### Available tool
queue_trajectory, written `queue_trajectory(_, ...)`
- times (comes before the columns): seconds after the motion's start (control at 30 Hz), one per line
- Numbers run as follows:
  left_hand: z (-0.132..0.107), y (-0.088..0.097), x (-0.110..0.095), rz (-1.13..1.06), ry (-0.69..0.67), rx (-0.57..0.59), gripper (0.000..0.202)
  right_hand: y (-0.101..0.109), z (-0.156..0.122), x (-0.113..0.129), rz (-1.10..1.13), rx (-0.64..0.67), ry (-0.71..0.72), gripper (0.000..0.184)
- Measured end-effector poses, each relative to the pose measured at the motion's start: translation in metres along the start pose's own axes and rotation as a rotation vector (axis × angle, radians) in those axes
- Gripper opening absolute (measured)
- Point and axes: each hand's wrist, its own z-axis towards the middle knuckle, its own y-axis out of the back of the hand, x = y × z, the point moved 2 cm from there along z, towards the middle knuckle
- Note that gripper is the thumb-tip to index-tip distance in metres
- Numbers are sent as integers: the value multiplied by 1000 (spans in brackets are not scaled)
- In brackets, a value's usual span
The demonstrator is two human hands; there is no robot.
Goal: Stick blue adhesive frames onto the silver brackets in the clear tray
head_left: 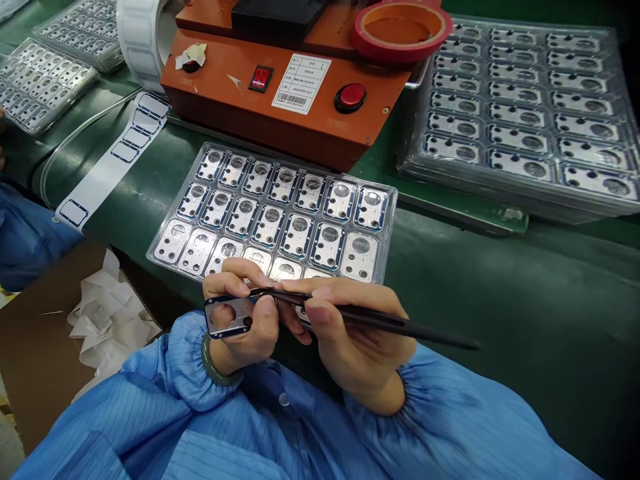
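Between its thumb and fingers my left hand [250, 313] grips a small silver metal plate [243, 312] with a round hole and a dark blue frame along its edge. My right hand [360, 327] is closed around black tweezers [400, 325], whose tips meet the plate's upper edge near my left fingers. Just beyond both hands lies a clear plastic tray [393, 220] with rows of similar metal plates. Many in the two far rows carry blue frames; most in the nearer row look plain. My hands hide part of that nearer row.
An orange machine [225, 73] with red buttons stands behind the tray, a red tape roll [360, 30] on top. Stacked trays [520, 113] are at right, more at far left. A label strip [105, 173] runs from a white roll [140, 40]. A cardboard box [45, 347] holds crumpled paper.
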Motion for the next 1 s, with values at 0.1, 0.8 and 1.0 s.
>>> queue_trajectory(0.1, 0, 1, 1, 51, -48, 25, 17, 1, 0, 0, -8, 4, 3, 28)
queue_trajectory(0.8, -4, -5, -5, -166, 157, 21, 19, -4, 17, 9, 170, 9, 20, 14)
queue_trajectory(1.0, -5, -4, -7, -199, 188, 58, 21, -1, 16, 8, 213, 32, -16, 17)
